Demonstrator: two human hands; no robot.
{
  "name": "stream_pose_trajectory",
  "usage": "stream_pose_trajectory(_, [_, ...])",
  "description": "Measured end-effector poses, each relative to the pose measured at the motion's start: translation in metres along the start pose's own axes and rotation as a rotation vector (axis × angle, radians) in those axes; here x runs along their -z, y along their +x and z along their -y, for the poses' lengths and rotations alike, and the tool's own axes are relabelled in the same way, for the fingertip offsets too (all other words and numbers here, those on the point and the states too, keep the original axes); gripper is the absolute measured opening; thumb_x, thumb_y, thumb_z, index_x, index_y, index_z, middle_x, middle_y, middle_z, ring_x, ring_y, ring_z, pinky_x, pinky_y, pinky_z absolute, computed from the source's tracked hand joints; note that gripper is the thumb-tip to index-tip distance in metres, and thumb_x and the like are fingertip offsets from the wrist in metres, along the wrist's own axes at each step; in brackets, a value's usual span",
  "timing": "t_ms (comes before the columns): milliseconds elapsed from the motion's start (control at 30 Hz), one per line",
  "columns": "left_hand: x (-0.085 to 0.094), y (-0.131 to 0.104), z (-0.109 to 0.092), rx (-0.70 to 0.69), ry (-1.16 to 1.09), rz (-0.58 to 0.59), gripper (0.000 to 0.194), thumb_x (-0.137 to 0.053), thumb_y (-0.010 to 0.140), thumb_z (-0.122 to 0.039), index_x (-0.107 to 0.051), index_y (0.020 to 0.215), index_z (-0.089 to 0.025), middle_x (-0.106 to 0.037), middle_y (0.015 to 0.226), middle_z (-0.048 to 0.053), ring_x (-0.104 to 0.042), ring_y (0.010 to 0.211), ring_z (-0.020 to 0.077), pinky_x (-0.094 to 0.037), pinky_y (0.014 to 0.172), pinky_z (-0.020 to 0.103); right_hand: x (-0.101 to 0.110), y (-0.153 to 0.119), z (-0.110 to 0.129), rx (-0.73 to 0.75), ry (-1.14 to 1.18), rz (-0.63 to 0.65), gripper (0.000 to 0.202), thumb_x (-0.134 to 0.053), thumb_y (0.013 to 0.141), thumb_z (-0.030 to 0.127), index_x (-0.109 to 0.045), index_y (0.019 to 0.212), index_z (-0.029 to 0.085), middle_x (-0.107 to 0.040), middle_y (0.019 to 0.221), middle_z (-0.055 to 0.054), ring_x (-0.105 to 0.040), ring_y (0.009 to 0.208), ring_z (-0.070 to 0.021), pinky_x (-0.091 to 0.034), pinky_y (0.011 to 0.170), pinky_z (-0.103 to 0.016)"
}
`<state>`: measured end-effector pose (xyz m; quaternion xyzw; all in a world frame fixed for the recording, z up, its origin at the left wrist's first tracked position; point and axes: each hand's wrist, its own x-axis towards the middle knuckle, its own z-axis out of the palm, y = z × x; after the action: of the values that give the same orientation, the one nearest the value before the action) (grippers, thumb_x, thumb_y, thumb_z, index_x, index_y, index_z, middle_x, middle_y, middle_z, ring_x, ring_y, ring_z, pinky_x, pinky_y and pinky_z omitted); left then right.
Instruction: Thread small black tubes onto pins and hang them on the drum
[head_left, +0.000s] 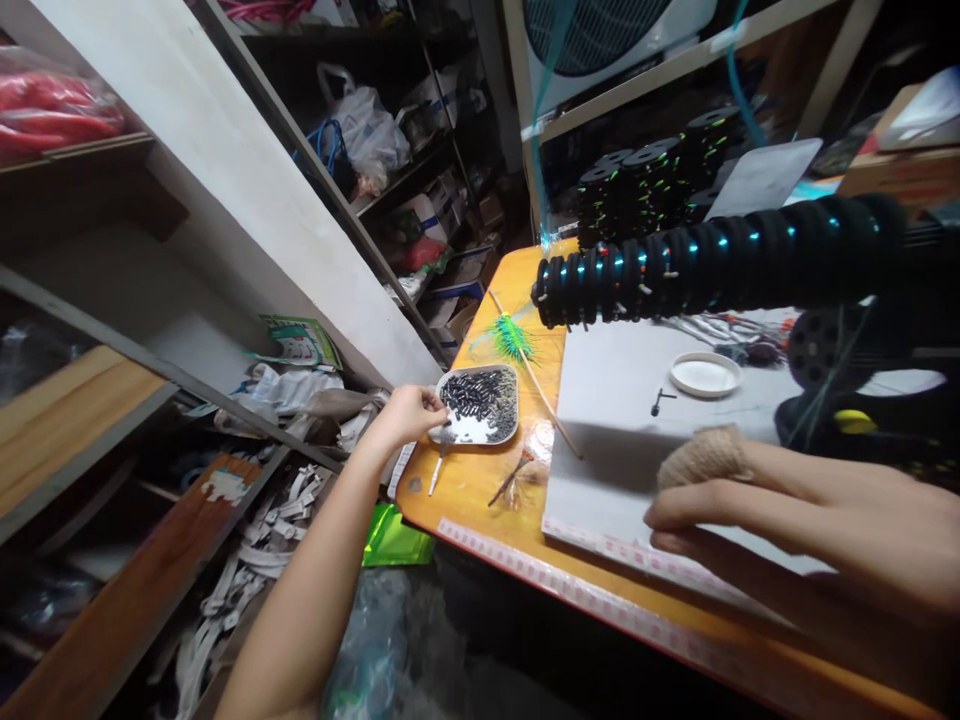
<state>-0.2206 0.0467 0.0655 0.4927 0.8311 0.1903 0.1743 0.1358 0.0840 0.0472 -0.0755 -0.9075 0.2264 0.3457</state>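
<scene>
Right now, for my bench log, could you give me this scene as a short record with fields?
Left hand: fingers at the tray's left side; grip contents unclear
Tray: white, holding small black pieces
Right hand: over the white board; wrap around one finger
Beside tray: wooden stick, green bristly item

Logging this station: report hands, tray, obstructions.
Left hand at tray, hold unclear. Tray holds small black pieces. Right hand over white board. Ribbed cylinder above board.
</scene>
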Motion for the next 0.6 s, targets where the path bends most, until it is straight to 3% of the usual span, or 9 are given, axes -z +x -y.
stream_pose_trajectory(100, [0.000, -0.024, -0.011, -0.048, -0.105, -0.163, 0.015, -0.074, 0.090, -0.027, -0.072, 0.089, -0.012, -0.074, 0.089, 0.006, -0.068, 0.089, 0.0238, -0.056, 0.083, 0.035, -0.001, 0.001, -0.003, -0.040, 0.022, -0.066, 0.017, -0.052, 0.104, 0.023, -0.069, 0.099, 0.026, -0.063, 0.082, -0.002, -0.061, 0.064, -0.0130, -0.047, 0.057, -0.025])
stream_pose_trajectory(200, [-0.020, -0.067, -0.033, -0.127, -0.285, -0.238, 0.016, -0.071, 0.089, -0.030, -0.074, 0.094, -0.015, -0.074, 0.085, 0.004, -0.066, 0.081, 0.0188, -0.052, 0.073, 0.027, 0.000, 0.005, -0.002, -0.024, 0.033, -0.054, 0.015, -0.055, 0.102, 0.021, -0.069, 0.098, 0.027, -0.060, 0.077, 0.000, -0.058, 0.061, -0.0120, -0.044, 0.054, -0.024])
stream_pose_trajectory(233, [-0.031, -0.083, -0.042, -0.156, -0.383, -0.226, 0.021, -0.074, 0.087, -0.034, -0.076, 0.100, -0.017, -0.076, 0.089, 0.004, -0.066, 0.081, 0.0172, -0.051, 0.071, 0.025, 0.001, 0.006, 0.000, -0.016, 0.039, -0.046, 0.014, -0.056, 0.101, 0.020, -0.069, 0.099, 0.027, -0.059, 0.076, 0.000, -0.058, 0.062, -0.0120, -0.045, 0.054, -0.024])
stream_pose_trajectory(300, [-0.058, -0.111, -0.059, -0.148, -0.881, -0.092, 0.031, -0.083, 0.082, -0.036, -0.079, 0.107, -0.018, -0.077, 0.089, 0.006, -0.060, 0.068, 0.0126, -0.046, 0.060, 0.022, 0.001, 0.006, 0.003, -0.017, 0.040, -0.052, 0.012, -0.058, 0.100, 0.019, -0.067, 0.097, 0.026, -0.059, 0.077, 0.000, -0.058, 0.063, -0.0118, -0.045, 0.055, -0.024])
stream_pose_trajectory(400, [-0.096, -0.139, -0.080, -0.055, -1.455, 0.047, 0.026, -0.091, 0.077, -0.038, -0.081, 0.089, -0.017, -0.078, 0.081, 0.007, -0.039, 0.049, 0.0031, -0.032, 0.048, 0.017, -0.001, 0.002, 0.008, -0.025, 0.016, -0.097, 0.011, -0.059, 0.098, 0.017, -0.065, 0.091, 0.023, -0.057, 0.076, 0.001, -0.056, 0.062, -0.0109, -0.043, 0.055, -0.024])
stream_pose_trajectory(500, [-0.117, -0.150, -0.093, 0.042, -1.751, 0.084, 0.024, -0.096, 0.071, -0.031, -0.078, 0.081, -0.018, -0.078, 0.078, 0.006, -0.029, 0.044, -0.0002, -0.023, 0.043, 0.014, -0.004, -0.002, 0.012, -0.037, -0.004, -0.111, 0.011, -0.061, 0.096, 0.017, -0.064, 0.087, 0.022, -0.057, 0.075, 0.001, -0.055, 0.061, -0.0101, -0.042, 0.054, -0.023])
stream_pose_trajectory(600, [-0.124, -0.156, -0.100, 0.108, -1.872, 0.105, 0.027, -0.098, 0.069, -0.030, -0.076, 0.079, -0.017, -0.077, 0.077, 0.005, -0.028, 0.043, -0.0013, -0.023, 0.043, 0.013, -0.006, -0.005, 0.012, -0.058, -0.005, -0.132, 0.009, -0.065, 0.095, 0.021, -0.066, 0.087, 0.022, -0.064, 0.082, -0.001, -0.062, 0.067, -0.0110, -0.047, 0.057, -0.021])
